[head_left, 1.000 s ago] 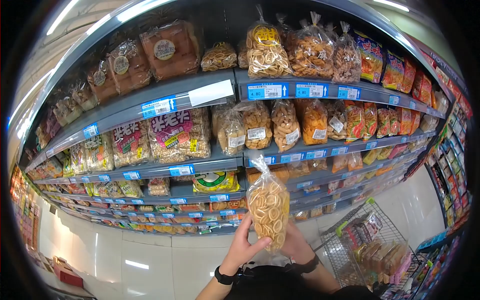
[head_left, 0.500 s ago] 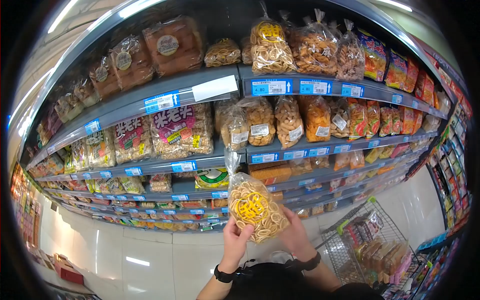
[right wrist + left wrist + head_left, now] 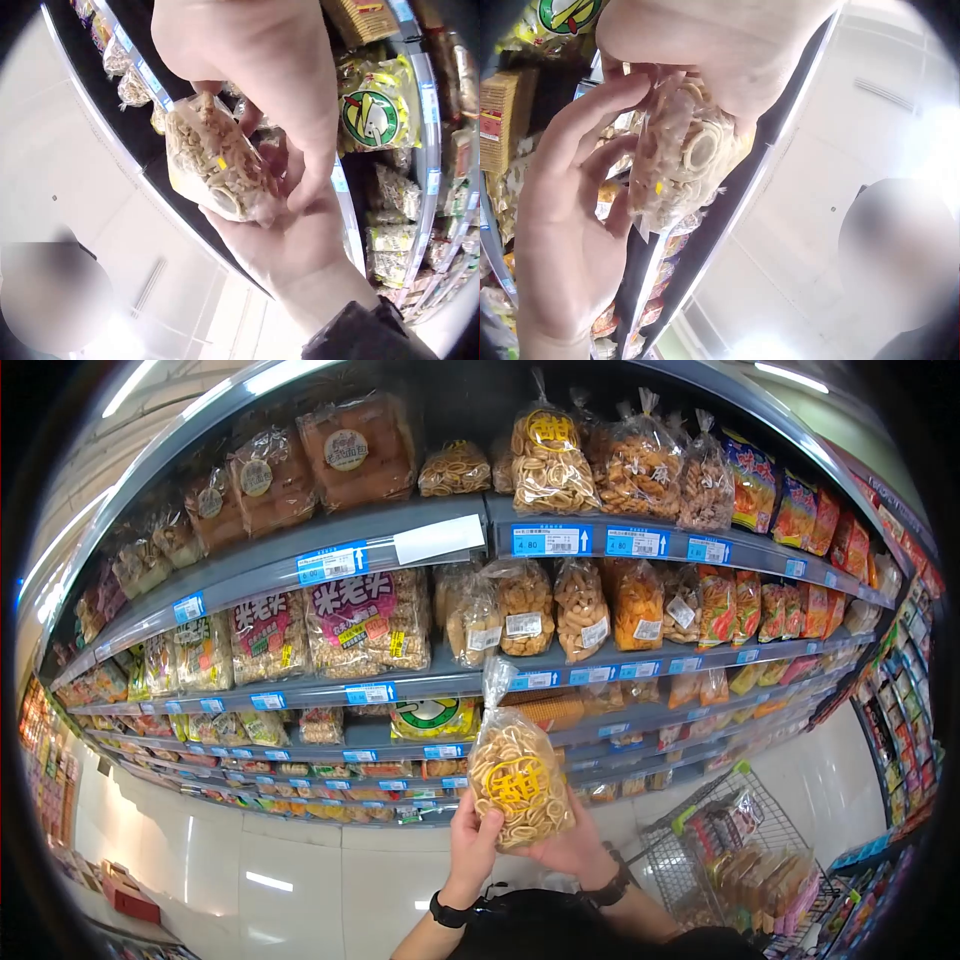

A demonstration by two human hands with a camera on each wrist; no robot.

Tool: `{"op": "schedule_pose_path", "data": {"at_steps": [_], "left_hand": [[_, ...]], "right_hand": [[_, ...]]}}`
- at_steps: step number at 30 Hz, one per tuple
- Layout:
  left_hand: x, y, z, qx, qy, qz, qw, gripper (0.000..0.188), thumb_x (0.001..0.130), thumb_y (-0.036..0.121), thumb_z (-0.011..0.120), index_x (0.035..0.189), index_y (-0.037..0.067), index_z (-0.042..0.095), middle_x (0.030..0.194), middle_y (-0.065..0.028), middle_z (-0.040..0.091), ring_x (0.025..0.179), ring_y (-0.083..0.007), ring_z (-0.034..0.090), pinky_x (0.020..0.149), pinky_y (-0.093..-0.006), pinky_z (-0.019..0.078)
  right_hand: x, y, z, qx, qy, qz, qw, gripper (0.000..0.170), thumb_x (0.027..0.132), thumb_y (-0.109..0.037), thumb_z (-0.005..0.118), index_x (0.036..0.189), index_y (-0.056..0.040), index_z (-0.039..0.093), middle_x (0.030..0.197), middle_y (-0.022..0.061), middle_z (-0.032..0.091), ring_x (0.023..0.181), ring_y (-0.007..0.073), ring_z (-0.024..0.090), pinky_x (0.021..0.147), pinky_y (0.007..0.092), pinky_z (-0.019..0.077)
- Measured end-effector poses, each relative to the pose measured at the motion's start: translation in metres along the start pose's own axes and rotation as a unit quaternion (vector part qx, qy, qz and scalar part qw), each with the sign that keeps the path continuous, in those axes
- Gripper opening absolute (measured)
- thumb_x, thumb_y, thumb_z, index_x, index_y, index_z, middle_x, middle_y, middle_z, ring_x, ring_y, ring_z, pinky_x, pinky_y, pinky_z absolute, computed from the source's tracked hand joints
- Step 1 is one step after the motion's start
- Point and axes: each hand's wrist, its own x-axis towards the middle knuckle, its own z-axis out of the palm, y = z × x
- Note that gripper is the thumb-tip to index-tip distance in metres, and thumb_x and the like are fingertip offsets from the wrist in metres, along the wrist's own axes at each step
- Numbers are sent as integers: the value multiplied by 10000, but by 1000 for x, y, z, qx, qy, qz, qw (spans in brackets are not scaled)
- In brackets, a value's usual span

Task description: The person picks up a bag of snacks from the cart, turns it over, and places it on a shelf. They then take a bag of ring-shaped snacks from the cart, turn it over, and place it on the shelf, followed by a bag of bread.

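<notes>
A clear plastic bag of ring-shaped snacks point(image 3: 545, 815) with yellow lettering stands upright in front of me, its twisted neck pointing up at the shelves. My left hand point(image 3: 473, 848) grips its lower left side, thumb on the front face. Supporting it from the lower right and behind is my right hand point(image 3: 572, 852), partly hidden by the bag. Both wrist views look up at the bag's underside; the left wrist view shows the right hand point(image 3: 570, 225) with curled fingers against the bag point(image 3: 682, 157).
Tiered shelves of packaged snacks fill the front, with blue price tags point(image 3: 552, 541). A similar ring-snack bag point(image 3: 555, 465) stands on the top shelf. At lower right is a wire shopping cart point(image 3: 680, 865) holding packages. A red box point(image 3: 130, 892) sits at lower left.
The bag has turned from its narrow side to its lettered front, then straightened upright from a leftward tilt. My right hand has shifted inward behind its lower right.
</notes>
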Motion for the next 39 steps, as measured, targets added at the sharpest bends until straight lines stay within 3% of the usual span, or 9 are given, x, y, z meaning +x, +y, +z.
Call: {"op": "schedule_pose_path", "data": {"at_steps": [8, 14, 18, 20, 23, 24, 27, 32, 39], "left_hand": [[1, -9, 4, 22, -5, -40, 999, 470, 985, 181, 578, 1380, -19, 421, 1249, -90, 593, 1098, -141, 593, 940, -293, 489], [-2, -12, 3, 60, -46, -22, 997, 468, 965, 114, 587, 1384, -26, 433, 1262, -81, 583, 1121, -144, 573, 967, -299, 467], [-1, -10, 5, 61, -43, -16, 997, 500, 948, 146, 624, 1380, -26, 441, 1261, -75, 579, 1124, -148, 568, 974, -302, 459], [-1, -7, 6, 62, -41, -11, 997, 512, 941, 155, 637, 1379, -25, 443, 1249, -72, 583, 1119, -149, 569, 974, -301, 458], [-3, -5, 3, 67, -31, -54, 996, 552, 920, 166, 667, 1386, -15, 434, 1237, -70, 573, 1130, -147, 552, 973, -303, 453], [0, -9, 1, 87, -23, 8, 996, 579, 906, 160, 685, 1395, -10, 425, 1256, -76, 553, 1140, -154, 540, 972, -309, 451], [-1, -8, 2, 106, 5, 80, 991, 647, 874, 136, 720, 1416, -1, 395, 1312, -92, 503, 1175, -176, 515, 979, -326, 445], [-2, -2, 3, 118, -26, 102, 987, 749, 829, 66, 751, 1448, 7, 334, 1383, -122, 448, 1246, -227, 487, 1003, -362, 434], [0, -2, 14, 18, -36, 63, 997, 875, 790, 19, 772, 1482, 42, 238, 1424, -148, 410, 1312, -253, 445, 1052, -416, 424]], "right_hand": [[-8, -6, 8, -6, 46, -19, 999, 646, 996, -481, 284, 1544, -141, 252, 1565, 134, 310, 1426, 360, 313, 1160, 633, 179], [-13, -7, 1, 52, -8, -33, 998, 670, 976, -509, 303, 1542, -153, 263, 1572, 131, 292, 1425, 386, 300, 1128, 691, 173], [-11, -9, 5, -15, 37, -39, 998, 684, 969, -530, 312, 1541, -156, 268, 1573, 125, 290, 1418, 383, 315, 1127, 680, 194], [-9, -8, -13, 54, -74, -29, 995, 683, 971, -531, 316, 1537, -151, 276, 1567, 121, 306, 1404, 370, 346, 1133, 642, 228], [-10, -7, -22, 20, -68, -60, 996, 683, 977, -535, 314, 1533, -141, 284, 1551, 124, 338, 1389, 343, 377, 1143, 572, 270], [-10, -6, -19, 21, -68, -60, 996, 683, 977, -535, 314, 1533, -141, 284, 1551, 124, 338, 1389, 343, 377, 1143, 572, 270], [-10, -10, -11, -39, 11, -98, 994, 697, 978, -537, 344, 1525, -108, 293, 1530, 120, 377, 1386, 312, 389, 1155, 500, 285], [-16, -11, -6, -120, 103, -184, 970, 485, 1046, -289, 378, 1457, -30, 373, 1452, 111, 461, 1328, 255, 454, 1120, 418, 347], [-18, -12, -5, -256, 111, -248, 928, 429, 1053, -211, 421, 1439, -26, 387, 1381, 98, 507, 1238, 203, 523, 1084, 387, 393]]}}
